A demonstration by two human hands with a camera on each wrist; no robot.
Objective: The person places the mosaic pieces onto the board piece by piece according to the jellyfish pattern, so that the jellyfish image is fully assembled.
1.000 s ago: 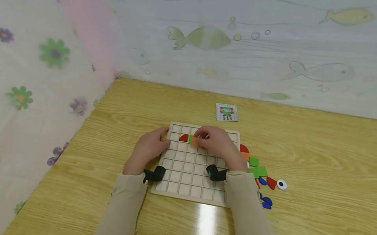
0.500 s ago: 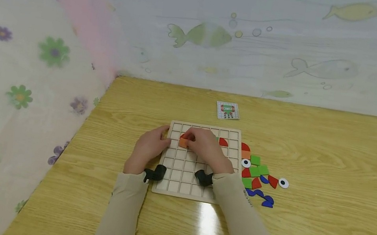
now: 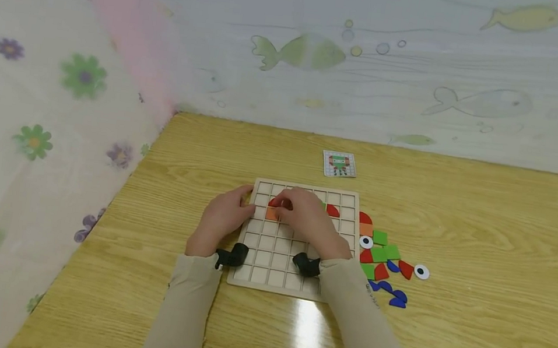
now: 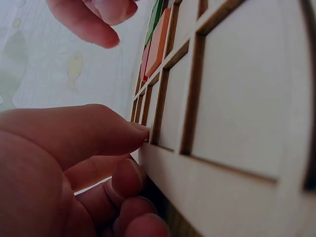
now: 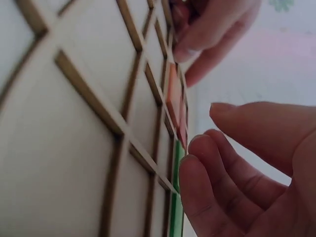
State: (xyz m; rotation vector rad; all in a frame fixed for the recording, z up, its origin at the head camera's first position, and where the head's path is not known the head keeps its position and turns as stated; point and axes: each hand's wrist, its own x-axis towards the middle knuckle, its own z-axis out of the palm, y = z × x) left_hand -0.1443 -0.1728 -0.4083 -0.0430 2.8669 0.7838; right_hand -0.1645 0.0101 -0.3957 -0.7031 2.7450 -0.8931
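Observation:
A wooden grid board (image 3: 264, 260) lies on the table. My left hand (image 3: 223, 214) holds its left edge, thumb on the rim (image 4: 163, 170) and the other fingers curled beside it. An orange square tile (image 3: 271, 214) lies in a left-hand cell, just below a red rounded tile (image 3: 272, 202). Over them is my right hand (image 3: 307, 216); in the right wrist view its thumb and fingers are apart with nothing between them. Green tiles (image 5: 176, 212) lie in the same row as the red one, partly hidden by the right hand. Another red rounded tile (image 3: 332, 210) ends that row.
Right of the board lie loose tiles: green squares (image 3: 379, 238), blue pieces (image 3: 399, 296), a red wedge (image 3: 406, 269), an orange tile (image 3: 366, 229) and white eye discs (image 3: 421, 271). A picture card (image 3: 339, 164) lies behind the board. Patterned cloth (image 3: 296, 82) hangs behind the table.
My right hand moved left with the orange tile and set it in the cell below the left red tile; its fingers have now parted from it. The left hand stays at the board's edge.

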